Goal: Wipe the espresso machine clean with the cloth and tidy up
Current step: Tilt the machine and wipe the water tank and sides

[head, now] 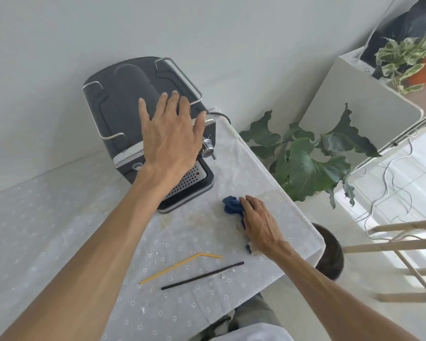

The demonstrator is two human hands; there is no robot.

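A dark grey espresso machine (123, 104) with chrome rails and a perforated drip tray stands at the back of the table, against the wall. My left hand (170, 134) lies flat on its top front with fingers straight and spread. A crumpled blue cloth (231, 205) lies on the tablecloth to the right of the machine. My right hand (261, 222) rests on the cloth with fingers curled over its near part, which hides that portion.
A yellow bent straw (180, 267) and a black straw (202, 275) lie on the white dotted tablecloth (59, 230) near me. Off the table's right edge are a leafy plant (305, 156), a dark round bin (330, 252), a wooden rack (403, 244) and loose cables.
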